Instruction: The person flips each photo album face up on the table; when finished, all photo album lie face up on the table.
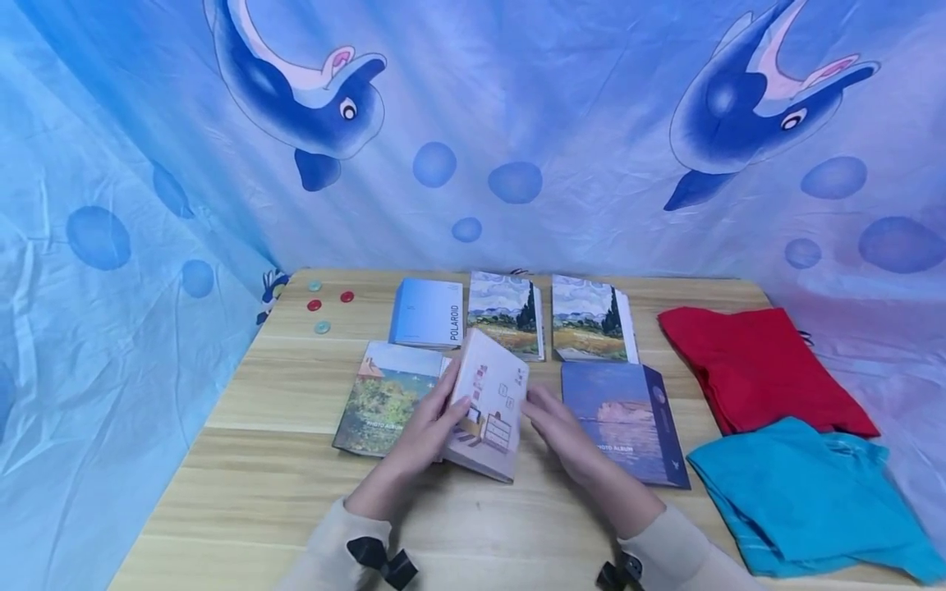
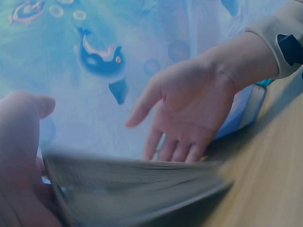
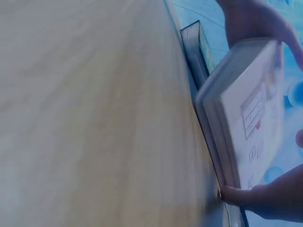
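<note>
My left hand (image 1: 423,428) grips a thick album (image 1: 486,402) with a pale cover of furniture drawings by its left side, thumb over the cover. The album is tilted above the table, and its page edges (image 2: 137,191) face the left wrist view. My right hand (image 1: 567,439) is at the album's right side with its fingers extended; in the right wrist view a fingertip (image 3: 232,194) lies right at the album's edge. A landscape photo album (image 1: 392,402) lies to the left, partly covered by the left hand, and a purple-blue photo album (image 1: 617,427) lies to the right.
Behind stand a blue Polaroid album (image 1: 429,312) and two matching landscape albums, one left (image 1: 498,308) and one right (image 1: 591,316). Several red and green buttons (image 1: 314,304) lie far left. Folded red cloth (image 1: 761,361) and teal cloth (image 1: 805,501) lie at the right edge.
</note>
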Tool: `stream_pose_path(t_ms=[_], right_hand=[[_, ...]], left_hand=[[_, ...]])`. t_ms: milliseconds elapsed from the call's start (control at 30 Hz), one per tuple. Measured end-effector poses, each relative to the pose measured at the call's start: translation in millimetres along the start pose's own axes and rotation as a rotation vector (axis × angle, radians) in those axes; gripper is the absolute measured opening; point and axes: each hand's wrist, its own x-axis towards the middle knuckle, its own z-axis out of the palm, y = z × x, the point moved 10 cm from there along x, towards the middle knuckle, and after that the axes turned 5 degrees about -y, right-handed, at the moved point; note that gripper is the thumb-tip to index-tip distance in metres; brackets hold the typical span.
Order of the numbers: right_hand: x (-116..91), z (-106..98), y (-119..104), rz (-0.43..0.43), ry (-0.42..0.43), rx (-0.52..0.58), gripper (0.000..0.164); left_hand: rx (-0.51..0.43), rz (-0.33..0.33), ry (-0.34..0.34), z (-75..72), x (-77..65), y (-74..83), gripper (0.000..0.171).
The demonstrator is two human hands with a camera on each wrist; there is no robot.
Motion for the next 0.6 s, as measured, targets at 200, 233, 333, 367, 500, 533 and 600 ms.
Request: stream_pose_path(t_ms=[200, 233, 333, 367, 500, 533, 600], right_hand=[[-4.1, -4.4, 7.0, 0.044, -0.016, 0.013, 0.077], [-5.0, -4.7, 7.2, 0.049, -0.019, 0.013, 0.078], [-6.9, -6.3, 8.3, 0.053, -0.019, 0.017, 0.08], [-7.2, -7.0, 8.4, 0.05, -0.017, 0.018, 0.08], [-7.7, -10.6, 6.8, 0.025, -0.011, 0.017, 0.077], [-7.8, -11.6, 6.0, 0.017, -0.013, 0.016, 0.076], [-8.9, -14.5, 3.5, 0.007, -0.011, 0.013, 0.074]], left_hand=[[-0.113, -0.098, -0.087, 16.0, 0.3, -27.5, 0.065], [-0.131, -0.099, -0.086, 17.5, 0.5, -28.9, 0.065], [-0.16, -0.094, -0.071, 20.4, 1.6, -29.3, 0.067], [-0.155, -0.103, -0.059, 20.4, 2.1, -29.9, 0.068], [-0.105, -0.137, 0.012, 16.5, 2.0, -32.6, 0.074], [-0.084, -0.148, 0.035, 14.2, 1.4, -33.1, 0.075], [-0.045, -0.147, 0.08, 8.9, 0.5, -31.1, 0.078]])
